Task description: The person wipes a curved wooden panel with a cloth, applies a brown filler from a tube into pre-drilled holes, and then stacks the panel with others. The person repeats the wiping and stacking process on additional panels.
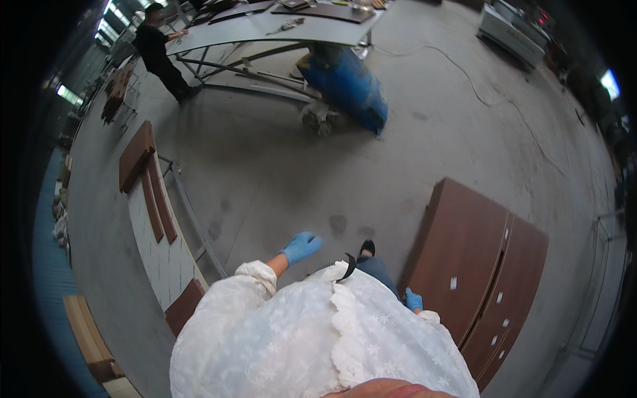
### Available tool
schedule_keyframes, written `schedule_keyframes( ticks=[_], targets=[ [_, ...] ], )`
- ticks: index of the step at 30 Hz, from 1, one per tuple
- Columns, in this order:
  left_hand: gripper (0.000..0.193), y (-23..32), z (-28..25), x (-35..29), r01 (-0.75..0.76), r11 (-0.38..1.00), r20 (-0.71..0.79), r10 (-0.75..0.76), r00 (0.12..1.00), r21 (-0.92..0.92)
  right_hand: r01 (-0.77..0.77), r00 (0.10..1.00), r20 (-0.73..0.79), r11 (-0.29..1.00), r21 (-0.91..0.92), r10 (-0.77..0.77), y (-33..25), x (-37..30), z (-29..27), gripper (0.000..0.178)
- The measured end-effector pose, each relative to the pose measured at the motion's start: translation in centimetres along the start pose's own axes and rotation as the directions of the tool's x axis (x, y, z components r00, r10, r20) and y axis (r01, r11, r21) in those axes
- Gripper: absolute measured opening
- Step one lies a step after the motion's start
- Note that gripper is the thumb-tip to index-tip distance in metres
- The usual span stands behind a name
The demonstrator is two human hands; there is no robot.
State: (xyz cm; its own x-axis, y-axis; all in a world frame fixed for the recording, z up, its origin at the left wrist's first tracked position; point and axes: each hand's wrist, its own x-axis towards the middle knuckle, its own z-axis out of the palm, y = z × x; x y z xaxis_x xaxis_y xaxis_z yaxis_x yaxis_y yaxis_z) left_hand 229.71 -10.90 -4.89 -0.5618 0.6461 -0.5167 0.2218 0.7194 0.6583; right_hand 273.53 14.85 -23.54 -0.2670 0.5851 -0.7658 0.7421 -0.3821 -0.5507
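My left hand (302,247), in a blue glove, is held out over the grey floor with nothing in it. Its fingers look loosely stretched and a little blurred. Lower and to the right, my right hand (414,300), also blue-gloved, hangs beside the near-left edge of a stack of brown panels (458,245). Its fingers are small and partly hidden, so I cannot make out whether they touch the stack. Small white labels (453,283) dot the panels' top faces.
To my left, a rack (189,212) carries a white marbled board (147,242) and brown strips (159,199). Ahead stand a large table (265,30) with dark panels, a tilted blue barrel (348,86) and a person (159,53) in dark clothes. A cable (474,89) crosses the floor.
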Motion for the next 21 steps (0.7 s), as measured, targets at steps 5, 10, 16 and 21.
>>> schedule_keyframes(
  ticks=[5, 10, 16, 21],
  targets=[
    [0.045, -13.2, -4.3, 1.7, 0.478, 0.784, -0.254, -0.594, 0.763, -0.397, 0.222, 0.975, 0.014, 0.970, -0.094, -0.222, -26.0, 15.6, 2.5, 0.041],
    [0.034, -23.4, -8.6, 5.5, 0.522, 0.508, -0.081, -0.765, 0.639, -0.686, 0.447, 0.894, 0.024, 0.889, -0.096, -0.447, -50.9, 23.1, 9.2, 0.042],
    [0.056, -19.5, -23.6, 24.8, 0.630, 0.756, -0.306, -0.650, 0.695, -0.176, 0.406, 0.913, 0.134, 0.894, -0.188, -0.386, -65.6, 26.0, 17.0, 0.042],
    [0.037, -7.1, -41.0, 44.0, 0.256, 0.948, -0.440, -0.314, 0.841, -0.188, 0.403, 0.914, 0.084, 0.914, -0.047, -0.398, -70.3, 28.9, 22.2, 0.040]
  ],
)
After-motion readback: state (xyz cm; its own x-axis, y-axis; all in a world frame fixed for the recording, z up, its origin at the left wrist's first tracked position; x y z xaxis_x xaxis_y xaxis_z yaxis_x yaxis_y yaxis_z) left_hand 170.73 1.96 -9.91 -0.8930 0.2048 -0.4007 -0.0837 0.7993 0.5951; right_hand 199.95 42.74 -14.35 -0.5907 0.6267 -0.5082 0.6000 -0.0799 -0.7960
